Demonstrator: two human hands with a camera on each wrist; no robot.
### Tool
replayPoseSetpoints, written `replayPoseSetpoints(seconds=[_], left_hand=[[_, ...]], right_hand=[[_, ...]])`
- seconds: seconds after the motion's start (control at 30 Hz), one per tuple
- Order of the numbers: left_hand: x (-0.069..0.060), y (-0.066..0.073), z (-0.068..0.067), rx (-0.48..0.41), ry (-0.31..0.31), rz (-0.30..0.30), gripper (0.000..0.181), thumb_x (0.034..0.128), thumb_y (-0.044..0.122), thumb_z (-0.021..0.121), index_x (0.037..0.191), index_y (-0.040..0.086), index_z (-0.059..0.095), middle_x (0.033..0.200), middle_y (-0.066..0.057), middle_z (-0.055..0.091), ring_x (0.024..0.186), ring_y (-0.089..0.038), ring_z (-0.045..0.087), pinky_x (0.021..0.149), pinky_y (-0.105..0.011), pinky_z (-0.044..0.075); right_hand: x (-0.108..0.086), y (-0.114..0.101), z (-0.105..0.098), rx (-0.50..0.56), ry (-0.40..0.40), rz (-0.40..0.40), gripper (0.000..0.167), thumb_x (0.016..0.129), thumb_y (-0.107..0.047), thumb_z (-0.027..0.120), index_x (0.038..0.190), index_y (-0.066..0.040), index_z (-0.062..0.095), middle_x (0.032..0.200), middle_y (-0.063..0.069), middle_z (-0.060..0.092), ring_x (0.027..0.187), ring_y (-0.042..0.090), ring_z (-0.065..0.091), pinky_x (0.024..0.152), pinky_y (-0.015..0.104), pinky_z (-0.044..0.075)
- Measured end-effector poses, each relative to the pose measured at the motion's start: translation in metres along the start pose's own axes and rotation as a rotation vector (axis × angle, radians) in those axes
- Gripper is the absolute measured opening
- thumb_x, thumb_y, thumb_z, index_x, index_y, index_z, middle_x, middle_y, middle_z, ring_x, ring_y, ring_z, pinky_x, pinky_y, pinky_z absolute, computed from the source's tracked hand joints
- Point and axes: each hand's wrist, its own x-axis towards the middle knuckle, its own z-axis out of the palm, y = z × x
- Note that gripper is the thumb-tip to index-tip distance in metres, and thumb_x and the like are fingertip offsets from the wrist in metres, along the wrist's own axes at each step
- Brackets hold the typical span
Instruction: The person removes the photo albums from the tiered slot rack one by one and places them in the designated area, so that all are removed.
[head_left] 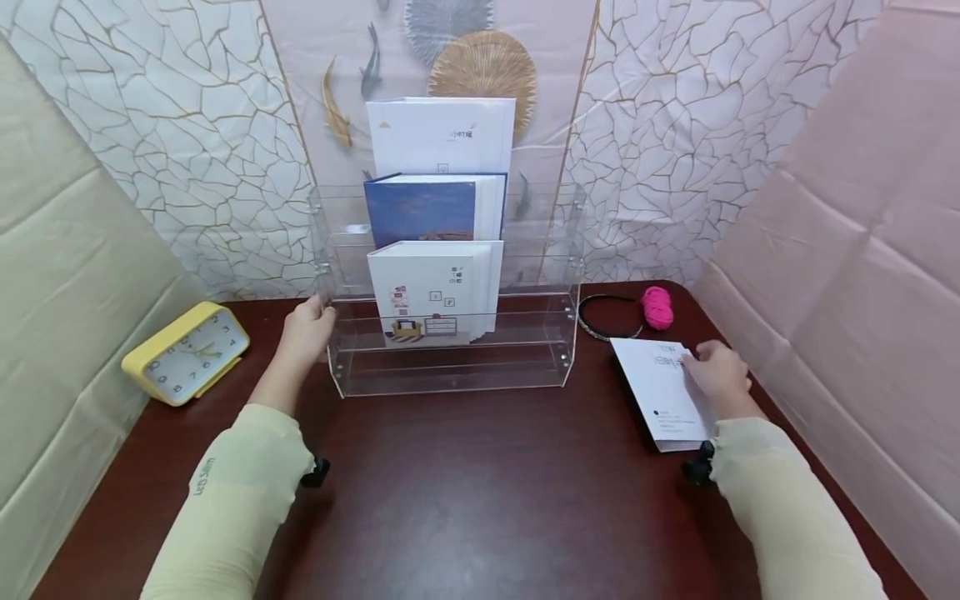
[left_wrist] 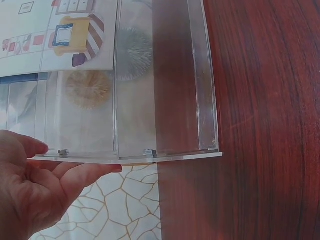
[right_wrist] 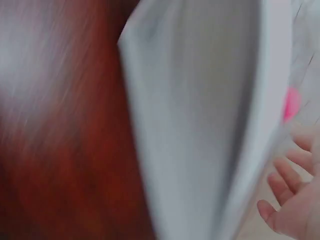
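A clear acrylic tiered rack [head_left: 450,382] stands on the dark red table. My left hand [head_left: 307,327] grips its left side panel, thumb on the inner side and fingers along the outside, as the left wrist view shows. A white book [head_left: 660,392] is at the right of the table, partly covered by my right hand [head_left: 722,375] at its right edge. In the right wrist view the book [right_wrist: 195,120] is blurred, and the fingers [right_wrist: 284,182] look spread and loosely bent beside it; whether they touch it is unclear.
The rack's tiers hold a small white book [head_left: 427,292], a blue-covered book [head_left: 420,210] and a taller white book [head_left: 420,137]. At the left stands a yellow clock [head_left: 187,350]. Behind the right book are a dark headband [head_left: 588,325] and a pink yarn ball [head_left: 657,308].
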Motion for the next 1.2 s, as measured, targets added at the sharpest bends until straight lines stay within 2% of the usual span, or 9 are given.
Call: replayPoseSetpoints(seconds=[0.1,0.2,0.3,0.37,0.47,0.57,0.73,0.97,1.2], left_hand=[[0.003,0.002,0.001,-0.003,-0.005,-0.003,0.042,0.0966,0.013,0.034,0.131,-0.007,0.046,0.129,-0.026,0.049,0.119,-0.039,0.045,0.1,-0.049,0.034],[0.006,0.003,0.001,-0.01,-0.001,-0.001,0.042,0.0967,0.013,0.035,0.132,-0.007,0.046,0.131,-0.025,0.049,0.121,-0.038,0.044,0.101,-0.049,0.034],[0.008,0.004,0.001,-0.028,0.007,-0.004,0.042,0.0966,0.014,0.035,0.132,-0.005,0.047,0.128,-0.024,0.051,0.117,-0.038,0.046,0.099,-0.049,0.036],[0.008,0.004,0.002,-0.041,0.009,-0.01,0.041,0.0966,0.014,0.035,0.132,-0.003,0.048,0.126,-0.025,0.052,0.113,-0.039,0.049,0.094,-0.05,0.04],[0.007,0.004,0.004,-0.045,0.009,-0.024,0.041,0.0965,0.015,0.035,0.131,-0.002,0.049,0.124,-0.025,0.053,0.108,-0.039,0.051,0.089,-0.05,0.045],[0.005,0.004,0.009,-0.053,-0.003,-0.043,0.042,0.0966,0.016,0.034,0.132,-0.001,0.048,0.123,-0.026,0.053,0.104,-0.04,0.054,0.078,-0.049,0.051],[0.004,0.005,0.014,-0.078,-0.015,-0.061,0.043,0.0968,0.016,0.033,0.135,0.0,0.046,0.124,-0.026,0.053,0.099,-0.04,0.056,0.062,-0.047,0.054],[0.003,0.004,0.01,-0.05,0.013,-0.044,0.042,0.0964,0.014,0.035,0.133,-0.001,0.048,0.127,-0.024,0.052,0.108,-0.037,0.051,0.092,-0.049,0.043],[0.001,0.002,0.003,-0.042,0.008,-0.053,0.042,0.097,0.015,0.034,0.134,-0.002,0.046,0.128,-0.024,0.051,0.109,-0.037,0.049,0.094,-0.049,0.04]], right_hand=[[-0.009,-0.05,-0.005,0.216,0.187,-0.165,0.042,0.094,-0.03,0.053,0.12,0.004,0.053,0.109,0.02,0.059,0.098,0.027,0.054,0.085,0.037,0.042],[-0.021,-0.118,-0.009,0.483,0.268,-0.412,0.031,0.092,-0.02,0.06,0.111,0.005,0.058,0.095,0.015,0.064,0.079,0.01,0.06,0.071,0.02,0.048],[-0.036,-0.179,-0.005,0.613,0.179,-0.622,0.026,0.089,-0.012,0.064,0.107,0.006,0.059,0.089,0.015,0.066,0.073,0.01,0.063,0.067,0.019,0.05],[-0.042,-0.207,0.004,0.583,0.109,-0.7,0.027,0.089,-0.013,0.065,0.108,0.005,0.059,0.092,0.015,0.066,0.077,0.014,0.063,0.071,0.023,0.05],[-0.045,-0.233,0.024,0.52,0.002,-0.719,0.031,0.089,-0.019,0.065,0.112,0.001,0.057,0.097,0.015,0.066,0.083,0.022,0.062,0.074,0.03,0.051],[-0.047,-0.246,0.043,0.511,-0.05,-0.7,0.035,0.088,-0.022,0.066,0.113,-0.001,0.054,0.099,0.014,0.066,0.085,0.025,0.062,0.076,0.035,0.051],[-0.055,-0.257,0.065,0.559,-0.049,-0.682,0.046,0.082,-0.022,0.073,0.111,0.002,0.047,0.094,0.015,0.064,0.084,0.026,0.062,0.078,0.036,0.051],[-0.066,-0.266,0.089,0.436,0.015,-0.657,0.06,0.069,-0.03,0.084,0.105,-0.005,0.041,0.091,0.01,0.061,0.078,0.023,0.06,0.068,0.036,0.049],[-0.069,-0.279,0.099,0.405,0.071,-0.67,0.06,0.071,-0.024,0.083,0.104,-0.003,0.036,0.082,0.012,0.063,0.067,0.023,0.054,0.057,0.034,0.043]])
